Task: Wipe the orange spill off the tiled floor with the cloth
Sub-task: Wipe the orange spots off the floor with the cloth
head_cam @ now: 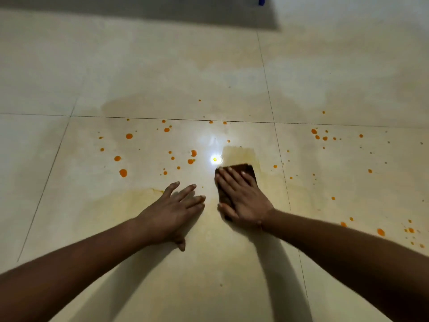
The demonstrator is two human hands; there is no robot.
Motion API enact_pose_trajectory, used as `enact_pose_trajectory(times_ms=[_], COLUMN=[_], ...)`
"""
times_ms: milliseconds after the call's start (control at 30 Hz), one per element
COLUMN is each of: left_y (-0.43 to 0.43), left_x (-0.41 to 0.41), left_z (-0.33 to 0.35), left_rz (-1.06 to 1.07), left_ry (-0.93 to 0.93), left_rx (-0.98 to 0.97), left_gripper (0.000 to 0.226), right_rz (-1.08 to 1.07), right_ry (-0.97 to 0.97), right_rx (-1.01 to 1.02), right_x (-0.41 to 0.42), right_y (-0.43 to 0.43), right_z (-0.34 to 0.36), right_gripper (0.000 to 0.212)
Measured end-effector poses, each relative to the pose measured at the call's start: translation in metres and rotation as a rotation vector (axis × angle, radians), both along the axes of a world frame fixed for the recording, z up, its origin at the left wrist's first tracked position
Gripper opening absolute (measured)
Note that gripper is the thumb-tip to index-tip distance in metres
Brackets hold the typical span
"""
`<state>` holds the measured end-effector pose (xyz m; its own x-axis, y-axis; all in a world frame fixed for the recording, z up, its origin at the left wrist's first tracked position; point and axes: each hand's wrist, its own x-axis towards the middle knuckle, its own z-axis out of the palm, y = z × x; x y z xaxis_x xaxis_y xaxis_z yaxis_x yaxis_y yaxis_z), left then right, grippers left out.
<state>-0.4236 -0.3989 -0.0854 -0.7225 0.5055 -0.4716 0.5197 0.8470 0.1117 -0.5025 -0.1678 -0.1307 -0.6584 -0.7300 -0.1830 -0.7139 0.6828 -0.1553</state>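
My right hand (241,196) lies flat, fingers spread, pressing a dark brown folded cloth (249,169) onto the cream tiled floor (162,77). Only the cloth's far edge and left side show past my fingers. A wet yellowish streak (239,154) lies just beyond the cloth. My left hand (173,211) rests flat on the tile to the left, fingers apart, holding nothing. Orange drops (123,172) are scattered over the tile left of the hands, and more orange drops (319,134) lie to the right and at the lower right.
Dark grout lines (162,119) cross the floor. A lamp glare (214,159) shines just left of the cloth. A dark shadowed strip (139,10) runs along the top, with a small blue object (261,0) at the top right. Pale smeared patches show on the tiles.
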Motion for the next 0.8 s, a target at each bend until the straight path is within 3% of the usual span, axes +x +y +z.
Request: enact_pose_trajectory(times_ms=[100,233,300,433,500,667,800], left_y=[0.0,-0.004,-0.006,-0.029,-0.053,-0.117,-0.13], left_x=[0.001,-0.001,-0.001,0.015,0.027,0.045,0.043], left_z=[0.0,-0.007,-0.009,-0.006,-0.007,-0.023,-0.029], left_rz=[0.015,-0.007,-0.014,0.039,0.123,0.266,0.294], left_ry=[-0.024,0.006,0.043,0.157,0.207,0.272,0.195], left_rx=[0.011,0.031,0.055,0.152,0.169,0.121,0.075], left_gripper=[0.109,0.11,0.109,0.097,0.093,0.091,0.093], right_rz=[-0.033,-0.453,-0.552,-0.242,-0.143,-0.52,-0.141], right_ry=[-0.003,0.026,0.061,0.045,0.057,0.063,0.041], right_rx=[-0.021,-0.011,-0.015,-0.022,-0.034,-0.062,-0.032], right_x=[0.001,-0.065,-0.072,-0.001,-0.006,-0.038,0.058], right_y=[0.006,-0.037,-0.049,-0.048,-0.043,-0.107,-0.107], right_z=[0.0,-0.002,-0.005,-0.004,-0.005,-0.005,-0.002], right_gripper=[0.075,0.076,0.075,0.074,0.073,0.075,0.074])
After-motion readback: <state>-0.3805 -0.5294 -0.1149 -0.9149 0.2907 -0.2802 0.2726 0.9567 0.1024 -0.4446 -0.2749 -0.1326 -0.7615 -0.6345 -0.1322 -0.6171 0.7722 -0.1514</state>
